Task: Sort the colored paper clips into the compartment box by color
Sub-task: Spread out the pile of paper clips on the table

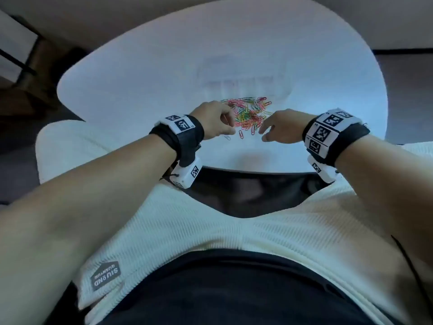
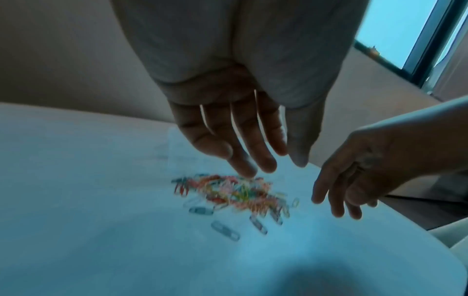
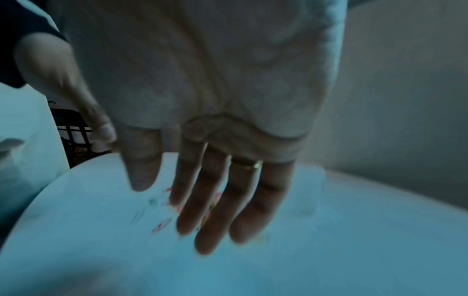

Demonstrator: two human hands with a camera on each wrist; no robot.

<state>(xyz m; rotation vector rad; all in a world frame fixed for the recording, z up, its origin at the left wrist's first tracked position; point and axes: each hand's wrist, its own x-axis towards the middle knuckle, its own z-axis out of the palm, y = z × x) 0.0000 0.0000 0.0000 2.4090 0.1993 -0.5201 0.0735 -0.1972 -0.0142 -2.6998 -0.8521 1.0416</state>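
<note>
A heap of mixed colored paper clips (image 1: 249, 113) lies on the white table (image 1: 140, 73), with a few loose clips (image 1: 241, 134) in front of it. Behind the heap stands a clear compartment box (image 1: 243, 78), faint against the tabletop. My left hand (image 1: 215, 120) hovers at the heap's left edge with straight, spread fingers (image 2: 243, 140) and holds nothing. My right hand (image 1: 278, 127) hovers at the heap's right edge, its fingers (image 3: 210, 210) straight and slightly spread above the clips (image 3: 162, 226), a ring on one finger. The pile (image 2: 233, 192) shows blurred in the left wrist view.
The table's rounded front edge (image 1: 234, 168) lies close to my body. A white cushioned seat (image 1: 61, 141) sits at the left of the table. Dark furniture (image 1: 28, 66) stands at the far left, and a window (image 2: 405, 30) shows in the left wrist view.
</note>
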